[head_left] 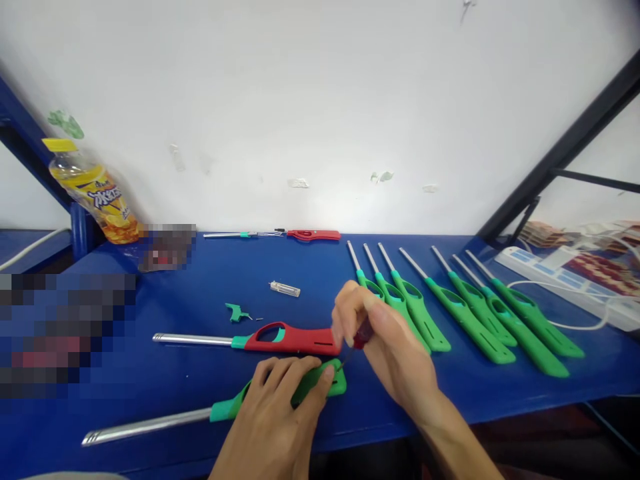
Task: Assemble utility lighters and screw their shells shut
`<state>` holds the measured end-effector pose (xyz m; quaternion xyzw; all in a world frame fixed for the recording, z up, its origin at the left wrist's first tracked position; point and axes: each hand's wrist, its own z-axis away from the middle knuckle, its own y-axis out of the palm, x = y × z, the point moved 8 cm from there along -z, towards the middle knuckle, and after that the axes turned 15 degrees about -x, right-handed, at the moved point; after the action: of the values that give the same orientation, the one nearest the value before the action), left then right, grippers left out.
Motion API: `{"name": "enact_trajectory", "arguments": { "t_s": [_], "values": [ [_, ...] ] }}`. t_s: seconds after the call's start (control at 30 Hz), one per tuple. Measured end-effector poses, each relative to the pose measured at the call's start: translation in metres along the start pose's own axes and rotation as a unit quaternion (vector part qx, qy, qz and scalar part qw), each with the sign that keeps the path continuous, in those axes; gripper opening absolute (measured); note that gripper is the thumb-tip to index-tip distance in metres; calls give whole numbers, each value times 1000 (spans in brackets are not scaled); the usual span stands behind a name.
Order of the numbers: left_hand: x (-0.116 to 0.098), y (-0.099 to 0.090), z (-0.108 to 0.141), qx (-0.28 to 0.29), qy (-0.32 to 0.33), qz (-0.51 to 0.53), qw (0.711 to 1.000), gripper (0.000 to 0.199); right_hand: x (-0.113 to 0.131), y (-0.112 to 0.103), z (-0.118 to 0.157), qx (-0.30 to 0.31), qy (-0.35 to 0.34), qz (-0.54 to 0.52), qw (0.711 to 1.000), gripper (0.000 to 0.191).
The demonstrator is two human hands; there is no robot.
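Observation:
My left hand (275, 407) is closed over the handle of a green long-necked gas lighter (340, 385), pressing it to the blue table; its silver barrel points left. In my right hand (395, 347) is a small screwdriver (363, 332) with a dark red handle, partly covered by the fingers. Its thin shaft slants down to the end of the green handle, close to my left thumb. Just behind lies a red gas lighter (310, 341) with a silver barrel. Beyond that are a loose green trigger (236, 313), a tiny metal piece (259, 319) and a clear fuel tank (285, 289).
Several green lighters (465, 320) lie in a slanted row at the right. A red lighter in separated parts (314, 235) rests along the wall. A drink bottle (97, 193) stands at the back left. White power strips (565, 283) with cables lie at the right edge.

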<state>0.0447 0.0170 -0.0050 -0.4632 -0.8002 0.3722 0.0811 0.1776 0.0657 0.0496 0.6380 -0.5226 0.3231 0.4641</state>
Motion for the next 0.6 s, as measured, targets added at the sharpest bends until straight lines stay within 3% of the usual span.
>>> {"name": "enact_trajectory", "arguments": {
  "t_s": [0.13, 0.27, 0.37, 0.43, 0.47, 0.53, 0.6],
  "values": [
    [-1, -2, -2, 2, -17, -3, 1000, 46, 13, -7, -4, 7, -31, 72, 997, 35],
    [-3, -5, -10, 10, -21, 6, 1000, 37, 20, -9, -4, -38, -44, 77, 995, 10],
    [-5, -8, -24, 38, -15, -5, 999, 31, 23, -10, -4, -68, -50, 56, 995, 16],
    [-10, -14, -33, 62, 2, -10, 998, 25, 23, -9, -3, -58, -51, 53, 996, 14],
    [-13, -23, -39, 46, 11, -14, 999, 22, 24, -9, -3, -51, -51, 57, 996, 12],
    [-20, -40, -49, 26, 12, 44, 999, 20, 25, -11, -2, -46, -55, 75, 995, 9],
    [-24, -51, -53, 33, -30, 181, 983, 30, 25, -14, -2, -53, -56, 91, 993, 8]
  ]
}}
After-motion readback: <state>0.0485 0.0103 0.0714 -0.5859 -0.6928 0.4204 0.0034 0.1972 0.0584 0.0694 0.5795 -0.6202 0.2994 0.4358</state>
